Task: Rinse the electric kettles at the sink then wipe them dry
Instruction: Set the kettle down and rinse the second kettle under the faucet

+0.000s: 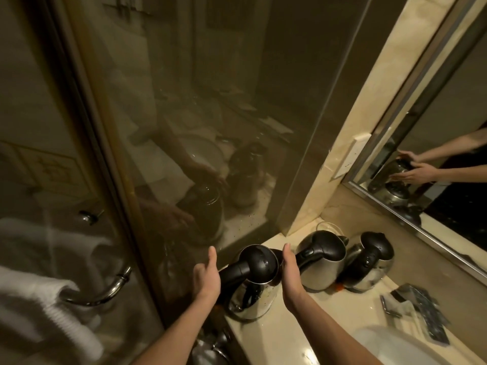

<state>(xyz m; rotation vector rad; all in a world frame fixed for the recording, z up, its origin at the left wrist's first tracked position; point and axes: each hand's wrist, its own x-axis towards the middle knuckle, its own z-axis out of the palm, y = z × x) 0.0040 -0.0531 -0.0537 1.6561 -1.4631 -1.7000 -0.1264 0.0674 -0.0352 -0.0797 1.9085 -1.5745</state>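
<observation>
Three steel electric kettles with black lids and handles stand in a row on the marble counter (284, 335). The nearest kettle (253, 280) is at the counter's left end, beside the glass partition. My left hand (207, 276) is on its left by the black handle, fingers straight. My right hand (291, 272) is against its right side, also with straight fingers. Whether either palm touches the kettle is unclear. The middle kettle (322, 259) and the far kettle (371, 262) stand to the right, nearer the mirror.
A white sink basin (390, 346) shows at the bottom right. Dark packets (424, 309) lie on the counter near it. A glass shower partition (184, 154) with a chrome handle (110, 288) and a white towel (44, 304) fills the left. A mirror (448, 154) runs along the right wall.
</observation>
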